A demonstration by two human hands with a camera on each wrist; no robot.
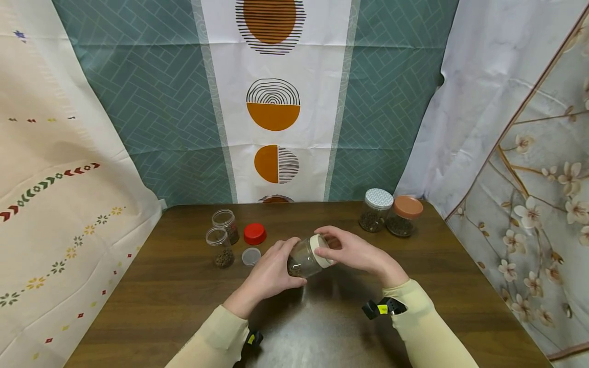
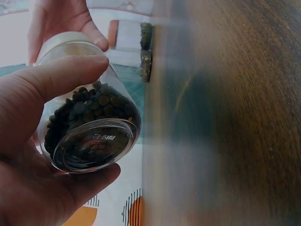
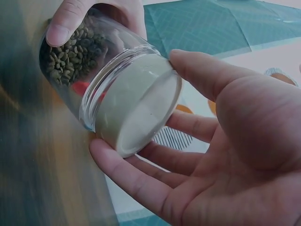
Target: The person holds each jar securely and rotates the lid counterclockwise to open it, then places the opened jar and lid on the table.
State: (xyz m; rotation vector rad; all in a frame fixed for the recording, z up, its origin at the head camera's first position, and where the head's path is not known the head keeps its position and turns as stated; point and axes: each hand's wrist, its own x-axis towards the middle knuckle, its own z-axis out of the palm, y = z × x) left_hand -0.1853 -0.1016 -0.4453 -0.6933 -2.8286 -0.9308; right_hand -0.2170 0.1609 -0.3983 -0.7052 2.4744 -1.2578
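A clear jar (image 1: 301, 259) is held tilted above the table, its base toward the left and its cream lid (image 3: 136, 96) toward the right. My left hand (image 1: 273, 269) grips the jar's body, thumb on one side and fingers on the other. Small dark green-brown beans (image 2: 101, 106) lie against the bottom and lower side inside it. Around the lid's rim curl the thumb and fingers of my right hand (image 1: 356, 251). In the right wrist view the lid sits on the jar's mouth, just past the glass threads.
Two uncovered jars, a nearer one (image 1: 223, 257) and a farther one (image 1: 233, 232), stand at left on the wooden table (image 1: 179, 312). Beside them lie a red lid (image 1: 255, 233) and a translucent lid (image 1: 251, 256). Back right stand a white-patterned-lidded jar (image 1: 374, 217) and an orange-lidded jar (image 1: 400, 225).
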